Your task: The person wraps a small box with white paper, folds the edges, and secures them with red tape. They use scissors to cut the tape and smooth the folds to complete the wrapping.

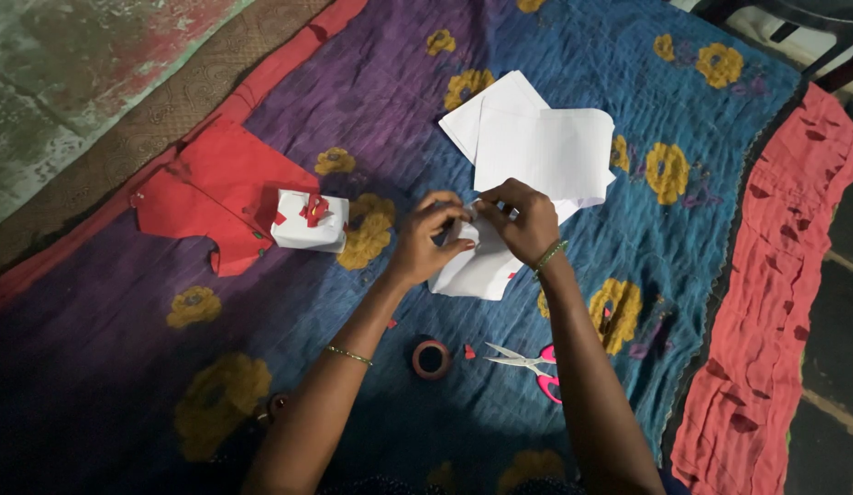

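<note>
My left hand (423, 240) and my right hand (520, 220) meet over a folded white paper piece (481, 270) on the cloth, both pinching its upper edge between fingertips. Just beyond the hands lies a loose stack of white paper sheets (541, 147). Each wrist wears a thin green bangle. The spot where the fingertips meet on the paper is partly hidden by the fingers.
A blue and purple flowered cloth (371, 101) covers the floor. On it lie a red paper shirt shape (215, 188), a small white box with red bits (309, 220), a tape roll (432, 358), and pink-handled scissors (529, 364). A red cloth (775, 275) lies at right.
</note>
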